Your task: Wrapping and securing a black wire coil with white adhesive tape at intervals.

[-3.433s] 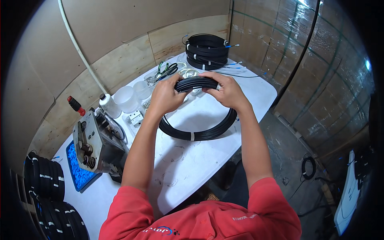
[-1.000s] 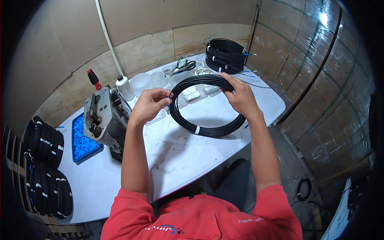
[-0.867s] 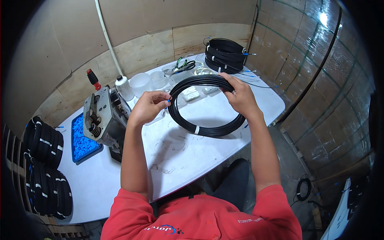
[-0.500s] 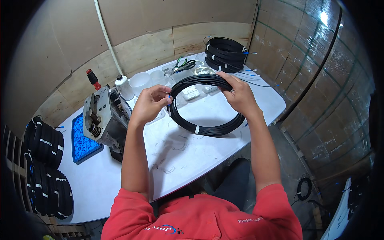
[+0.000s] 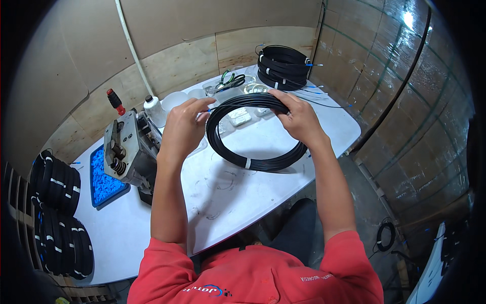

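Note:
A coil of black cable (image 5: 277, 164) is held up above the white table, with a white tape band on its near side. My right hand (image 5: 298, 117) grips the coil's far right part, thumb inside the ring and fingers over the top. My left hand (image 5: 186, 124) is at the coil's left side, fingers bent in a pinch around the cable's end; a bit of blue shows at the fingertips. The back of that hand partly hides what it pinches.
On the white table (image 5: 243, 202) stand a metal hand press (image 5: 129, 147), a tray of blue pieces (image 5: 109, 172), a white bottle (image 5: 153, 109) and scissors (image 5: 232, 83). Stacked black coils (image 5: 283, 68) sit at the far right, more coils (image 5: 63, 243) at the left edge. Another coil (image 5: 386, 237) lies on the floor.
My left hand has turned, its back now facing up, and shifted slightly left and up with the blue cable end. The coil has moved slightly left; my right hand keeps its grip.

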A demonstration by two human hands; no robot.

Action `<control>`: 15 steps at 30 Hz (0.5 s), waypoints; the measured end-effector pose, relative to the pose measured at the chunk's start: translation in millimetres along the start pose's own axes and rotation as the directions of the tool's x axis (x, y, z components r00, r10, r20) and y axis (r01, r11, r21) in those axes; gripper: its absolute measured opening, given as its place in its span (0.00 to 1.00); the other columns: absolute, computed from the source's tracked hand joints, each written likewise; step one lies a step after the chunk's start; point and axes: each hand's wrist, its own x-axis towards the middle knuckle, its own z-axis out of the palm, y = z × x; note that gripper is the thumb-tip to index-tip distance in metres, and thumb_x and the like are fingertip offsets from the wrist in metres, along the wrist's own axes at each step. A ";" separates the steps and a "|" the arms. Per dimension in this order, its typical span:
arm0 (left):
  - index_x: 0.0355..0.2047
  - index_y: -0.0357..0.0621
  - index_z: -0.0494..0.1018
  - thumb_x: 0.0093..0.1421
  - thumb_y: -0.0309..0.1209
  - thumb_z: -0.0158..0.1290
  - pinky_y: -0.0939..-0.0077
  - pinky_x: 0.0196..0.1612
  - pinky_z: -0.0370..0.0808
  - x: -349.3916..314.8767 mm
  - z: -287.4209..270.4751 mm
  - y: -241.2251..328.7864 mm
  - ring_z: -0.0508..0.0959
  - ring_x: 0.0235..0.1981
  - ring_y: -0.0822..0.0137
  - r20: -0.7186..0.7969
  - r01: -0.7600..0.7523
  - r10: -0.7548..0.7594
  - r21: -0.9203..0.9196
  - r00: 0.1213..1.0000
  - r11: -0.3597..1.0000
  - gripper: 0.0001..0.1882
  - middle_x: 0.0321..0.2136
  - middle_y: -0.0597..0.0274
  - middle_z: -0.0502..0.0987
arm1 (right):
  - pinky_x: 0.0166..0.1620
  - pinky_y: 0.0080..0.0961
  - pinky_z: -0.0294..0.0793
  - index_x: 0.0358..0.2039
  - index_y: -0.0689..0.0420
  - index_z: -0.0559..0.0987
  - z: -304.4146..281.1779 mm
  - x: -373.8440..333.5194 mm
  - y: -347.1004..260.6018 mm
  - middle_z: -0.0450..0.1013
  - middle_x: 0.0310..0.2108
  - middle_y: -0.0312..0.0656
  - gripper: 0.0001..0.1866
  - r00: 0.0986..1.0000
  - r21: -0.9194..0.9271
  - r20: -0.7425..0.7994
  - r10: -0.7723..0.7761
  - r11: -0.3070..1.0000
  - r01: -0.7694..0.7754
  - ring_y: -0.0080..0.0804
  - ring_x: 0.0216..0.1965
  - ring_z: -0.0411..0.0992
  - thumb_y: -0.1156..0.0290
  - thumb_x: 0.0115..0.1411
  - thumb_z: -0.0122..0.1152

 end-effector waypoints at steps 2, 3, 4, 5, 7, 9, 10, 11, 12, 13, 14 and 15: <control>0.47 0.41 0.81 0.59 0.16 0.58 0.66 0.41 0.81 4.1 3.0 6.6 0.85 0.38 0.56 -0.003 -0.022 0.022 0.012 1.000 1.000 0.16 0.38 0.51 0.84 | 0.44 0.45 0.79 0.63 0.38 0.74 -0.8 1.6 -6.3 0.79 0.42 0.44 0.28 1.000 -0.012 0.017 0.010 1.000 -0.010 0.50 0.40 0.80 0.69 0.62 0.65; 0.47 0.41 0.81 0.59 0.15 0.58 0.65 0.41 0.81 6.2 5.1 10.0 0.85 0.38 0.56 0.006 -0.052 0.052 0.009 0.999 0.999 0.16 0.38 0.51 0.84 | 0.44 0.45 0.79 0.63 0.38 0.74 -0.7 2.0 -8.2 0.79 0.42 0.44 0.28 0.999 -0.023 0.034 0.019 1.000 -0.018 0.50 0.40 0.80 0.68 0.62 0.65; 0.47 0.41 0.81 0.59 0.15 0.58 0.65 0.41 0.81 8.0 6.8 13.3 0.86 0.39 0.56 0.015 -0.083 0.083 0.006 0.996 0.997 0.17 0.38 0.51 0.84 | 0.44 0.45 0.79 0.63 0.38 0.74 0.2 1.7 -8.2 0.79 0.42 0.44 0.28 0.999 -0.022 0.034 0.019 1.000 -0.018 0.50 0.40 0.80 0.68 0.62 0.65; 0.47 0.42 0.81 0.58 0.17 0.59 0.64 0.45 0.81 9.4 7.2 16.9 0.85 0.40 0.53 0.040 -0.042 0.042 0.014 0.998 0.999 0.16 0.37 0.52 0.84 | 0.45 0.45 0.79 0.63 0.38 0.74 1.3 1.2 -7.7 0.79 0.42 0.44 0.27 1.000 -0.020 0.029 0.005 1.000 -0.004 0.50 0.40 0.79 0.68 0.62 0.65; 0.49 0.43 0.80 0.58 0.19 0.61 0.62 0.49 0.79 12.5 3.6 20.7 0.84 0.43 0.52 0.086 -0.019 0.015 0.049 0.996 0.999 0.17 0.39 0.52 0.83 | 0.45 0.45 0.79 0.63 0.38 0.74 -1.5 1.8 -10.7 0.79 0.42 0.44 0.27 1.000 -0.023 0.018 -0.007 1.000 0.007 0.50 0.40 0.79 0.67 0.62 0.64; 0.50 0.44 0.80 0.57 0.22 0.63 0.61 0.52 0.78 16.0 1.8 27.1 0.82 0.47 0.50 0.135 0.002 -0.013 0.084 0.991 0.996 0.19 0.42 0.51 0.83 | 0.44 0.41 0.78 0.62 0.44 0.76 -4.8 1.6 -14.9 0.80 0.45 0.48 0.27 0.998 -0.025 0.050 0.041 0.999 -0.040 0.51 0.40 0.79 0.72 0.61 0.66; 0.53 0.44 0.78 0.56 0.25 0.64 0.59 0.55 0.76 19.3 4.1 34.0 0.80 0.50 0.49 0.132 -0.035 0.024 0.080 0.991 0.996 0.22 0.45 0.51 0.82 | 0.44 0.41 0.78 0.62 0.44 0.76 -3.7 1.3 -13.5 0.80 0.45 0.48 0.27 0.998 -0.027 0.049 0.047 0.999 -0.045 0.51 0.40 0.79 0.72 0.61 0.66; 0.56 0.45 0.76 0.55 0.28 0.66 0.58 0.58 0.74 22.9 9.1 39.9 0.78 0.53 0.47 0.129 -0.073 0.063 0.076 0.990 0.994 0.26 0.49 0.50 0.80 | 0.44 0.41 0.78 0.62 0.45 0.76 -2.2 1.8 -10.5 0.79 0.44 0.48 0.27 1.000 -0.020 0.030 0.000 1.000 0.000 0.51 0.41 0.79 0.72 0.61 0.66; 0.56 0.45 0.76 0.55 0.28 0.66 0.58 0.58 0.74 26.3 14.1 41.9 0.78 0.53 0.47 0.131 -0.069 0.058 0.080 0.990 0.994 0.26 0.49 0.50 0.80 | 0.44 0.42 0.78 0.62 0.46 0.76 1.1 4.2 -11.2 0.79 0.44 0.48 0.27 0.998 -0.004 0.013 -0.053 0.999 0.053 0.52 0.41 0.79 0.72 0.61 0.66; 0.59 0.45 0.74 0.55 0.29 0.67 0.57 0.58 0.74 33.1 24.6 44.1 0.77 0.55 0.47 0.110 -0.185 0.179 0.040 0.978 0.982 0.30 0.51 0.49 0.79 | 0.44 0.42 0.78 0.62 0.46 0.76 0.4 6.9 -12.6 0.79 0.44 0.48 0.27 0.999 -0.005 0.016 -0.047 0.999 0.047 0.52 0.41 0.79 0.72 0.61 0.66; 0.62 0.46 0.71 0.54 0.31 0.68 0.57 0.59 0.73 40.3 34.8 46.2 0.76 0.56 0.46 0.084 -0.299 0.297 0.001 0.951 0.954 0.34 0.54 0.48 0.77 | 0.47 0.41 0.78 0.62 0.46 0.76 -1.1 11.5 -14.6 0.80 0.47 0.47 0.27 0.997 0.004 0.056 -0.050 0.999 0.050 0.52 0.44 0.79 0.69 0.61 0.66; 0.59 0.43 0.71 0.56 0.31 0.67 0.55 0.53 0.75 49.0 42.7 47.2 0.79 0.52 0.44 0.183 -0.248 0.248 -0.025 0.951 0.969 0.31 0.48 0.46 0.80 | 0.51 0.40 0.78 0.63 0.46 0.75 -2.4 15.1 -15.4 0.80 0.50 0.47 0.28 0.994 0.017 0.094 -0.058 0.998 0.057 0.52 0.47 0.79 0.66 0.62 0.66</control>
